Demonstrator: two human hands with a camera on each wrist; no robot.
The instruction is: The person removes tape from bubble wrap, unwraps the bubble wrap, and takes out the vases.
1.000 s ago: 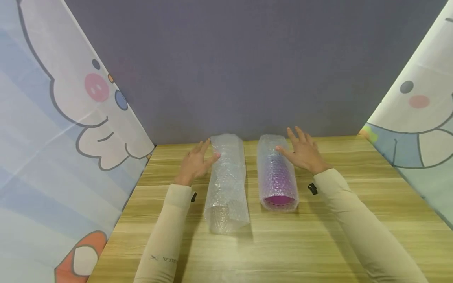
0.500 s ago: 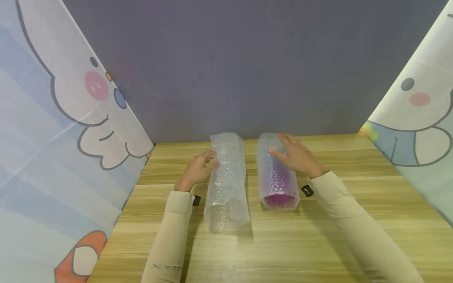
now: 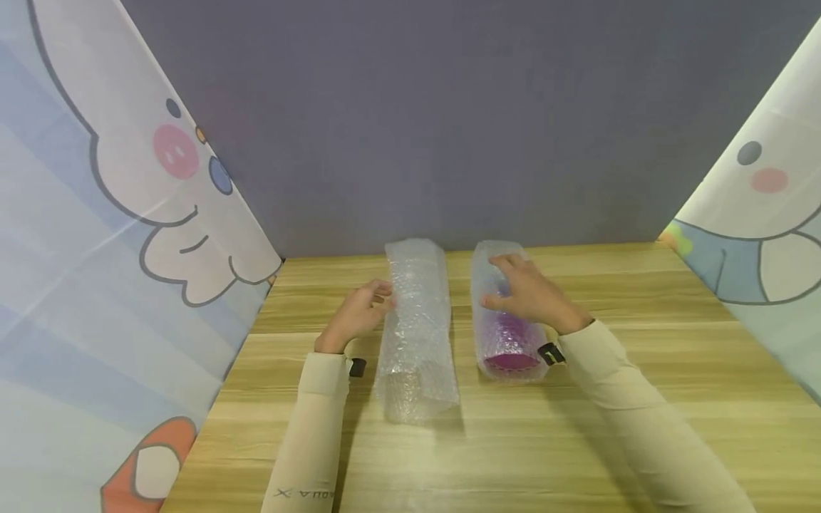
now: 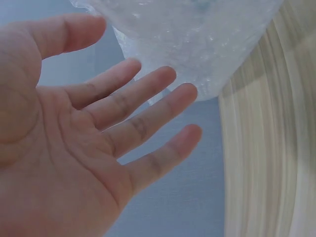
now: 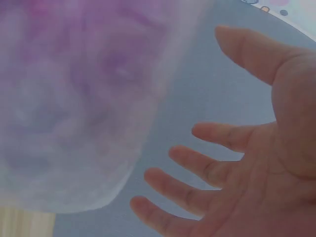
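Two bubble-wrapped bundles lie side by side on the wooden table in the head view. The left one is a long, whitish bubble-wrap roll (image 3: 418,335); what it contains cannot be made out. Through the shorter right bundle (image 3: 509,340) shows a purple cylinder with a magenta end facing me. My left hand (image 3: 358,313) is at the left side of the whitish roll, its fingers (image 4: 148,123) spread and slightly bent. Over the right side of the purple bundle hovers my right hand (image 3: 532,296). In the right wrist view its fingers (image 5: 182,192) are apart from the wrap (image 5: 84,98).
The wood-grain table (image 3: 410,470) ends at a grey back panel (image 3: 449,128). Cartoon-printed cloths stand at the left (image 3: 77,285) and right (image 3: 770,235). Black clips (image 3: 550,353) show at both wrists.
My right hand has moved left and nearer to me over the purple bundle. The left hand has come slightly nearer, its fingers more bent. Both bundles stay in place on the table.
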